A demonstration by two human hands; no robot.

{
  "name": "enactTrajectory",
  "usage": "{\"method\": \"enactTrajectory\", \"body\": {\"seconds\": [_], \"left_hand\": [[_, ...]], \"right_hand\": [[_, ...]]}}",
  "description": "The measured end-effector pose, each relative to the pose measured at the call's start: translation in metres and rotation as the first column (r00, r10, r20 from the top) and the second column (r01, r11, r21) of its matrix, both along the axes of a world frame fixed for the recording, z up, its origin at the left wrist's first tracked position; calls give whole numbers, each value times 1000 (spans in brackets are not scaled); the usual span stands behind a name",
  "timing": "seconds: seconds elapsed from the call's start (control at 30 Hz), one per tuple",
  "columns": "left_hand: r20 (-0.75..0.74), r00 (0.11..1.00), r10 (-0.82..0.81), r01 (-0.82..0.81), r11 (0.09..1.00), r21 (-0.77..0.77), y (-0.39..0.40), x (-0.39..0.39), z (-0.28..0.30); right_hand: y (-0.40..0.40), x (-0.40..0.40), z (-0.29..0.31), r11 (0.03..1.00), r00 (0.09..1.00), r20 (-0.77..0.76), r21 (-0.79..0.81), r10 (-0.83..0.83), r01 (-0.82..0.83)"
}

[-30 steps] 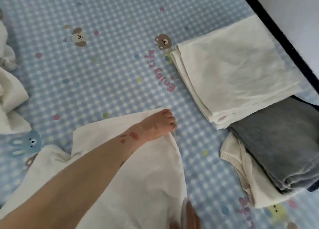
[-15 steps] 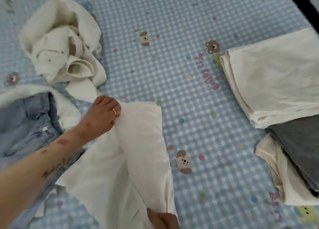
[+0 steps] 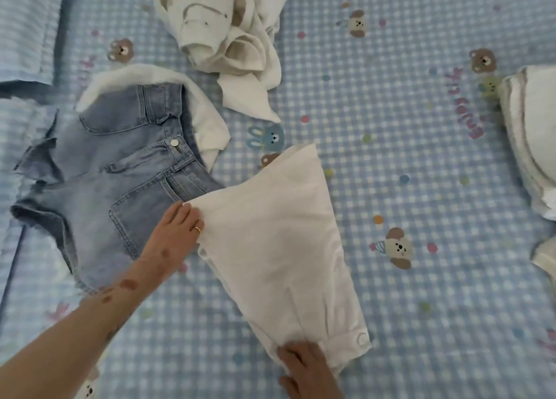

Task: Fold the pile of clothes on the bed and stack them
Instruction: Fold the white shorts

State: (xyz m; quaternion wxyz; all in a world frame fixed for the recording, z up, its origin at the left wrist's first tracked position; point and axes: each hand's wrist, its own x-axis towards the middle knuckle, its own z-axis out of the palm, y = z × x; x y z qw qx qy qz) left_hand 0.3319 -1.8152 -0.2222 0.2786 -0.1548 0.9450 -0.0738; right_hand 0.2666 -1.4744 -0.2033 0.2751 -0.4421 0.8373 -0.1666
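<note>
A white garment [image 3: 276,236] with a button at its waistband lies folded lengthwise in the middle of the bed. My left hand [image 3: 174,239] holds its upper left edge, with some fingers hidden under the cloth, above the light blue denim shorts [image 3: 120,176]. At the bottom of the view, my right hand [image 3: 307,368] presses flat on the waistband end. A crumpled cream pile [image 3: 228,31] sits at the top. Folded white clothes [image 3: 532,133] are stacked at the right edge.
The bed sheet [image 3: 406,323] is blue gingham with cartoon animals. A white piece [image 3: 207,118] pokes out from under the denim shorts. Another folded item [image 3: 546,257] shows at the right edge. A matching pillow [image 3: 27,22] lies top left.
My left hand carried one side of the white garment leftward, folding it over into a narrower shape. The view swung left, so the folded stack slid to the right edge.
</note>
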Motion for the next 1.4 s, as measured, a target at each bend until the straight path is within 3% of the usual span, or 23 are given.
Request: {"method": "enactTrajectory", "body": {"seconds": [0.07, 0.13, 0.17, 0.23, 0.37, 0.43, 0.47, 0.5, 0.53, 0.57, 0.6, 0.63, 0.73, 0.8, 0.93, 1.03, 1.13, 1.2, 1.27, 1.33, 1.4], "left_hand": [[-156, 987, 38, -37, 999, 10, 15, 8, -8], [-371, 928, -17, 65, 991, 116, 42, 2, -19], [-388, 919, -66, 136, 978, 157, 56, -5, -24], [-334, 935, -120, 194, 961, 198, 69, -13, -39], [-61, 986, 155, -137, 965, 222, 49, 12, -60], [-12, 974, 225, -217, 950, 223, 46, 29, -57], [-37, 968, 249, -235, 946, 224, 48, 34, -53], [-89, 957, 275, -250, 942, 224, 50, 35, -50], [-188, 942, 277, -237, 949, 209, 52, 33, -48], [-281, 925, 256, -204, 958, 202, 52, 28, -46], [-359, 913, 192, -127, 972, 198, 51, 23, -46], [-390, 916, 91, -8, 978, 209, 50, 18, -47], [-283, 943, -174, 261, 916, 304, 54, 9, -51], [-185, 969, -163, 222, 905, 363, 55, 7, -55], [-144, 983, -110, 153, 930, 335, 76, 5, -47], [-291, 953, -85, 194, 909, 369, 114, -3, -38], [-375, 894, 244, -41, 880, 474, 139, -24, -28], [-358, 780, 513, -288, 803, 522, 146, -42, -33], [-176, 675, 716, -503, 622, 600, 156, -62, -37], [-26, 577, 817, -611, 452, 650, 177, -84, -41], [-13, 533, 846, -662, 427, 615, 202, -96, -46]], "right_hand": [[3, -7, -20, 983, 984, -174, -186, -28, -5], [-7, -9, -29, 983, 963, -245, -168, -115, 75], [-13, -10, -33, 989, 955, -273, -126, -111, 79], [-18, -22, -50, 1000, 957, -288, 14, -23, 28], [0, -47, -77, 989, 955, -290, 145, 69, -27], [18, -44, -75, 992, 942, -335, 109, -30, 70], [28, -38, -70, 973, 924, -330, 61, -191, 223], [36, -29, -62, 895, 855, -296, 0, -425, 445], [40, -16, -56, 727, 702, -211, -68, -680, 683], [38, -3, -51, 497, 493, -66, -85, -867, 863], [32, 9, -51, 304, 306, 75, -31, -949, 952], [21, 18, -48, 188, 175, 190, 48, -966, 981], [-6, 25, -51, 61, -1, 306, 194, -952, 979], [-9, 18, -52, 0, -79, 315, 242, -946, 970], [32, -20, -46, 152, 114, 241, 146, -964, 977], [74, -86, -37, 297, 286, 135, 65, -949, 953], [115, -168, -38, 459, 460, -9, 61, -888, 886], [137, -212, -41, 523, 528, -61, 86, -847, 848], [147, -235, -49, 594, 603, -91, 105, -793, 798], [144, -240, -57, 638, 653, -126, 140, -747, 757], [136, -234, -62, 634, 653, -114, 165, -749, 756]]}}
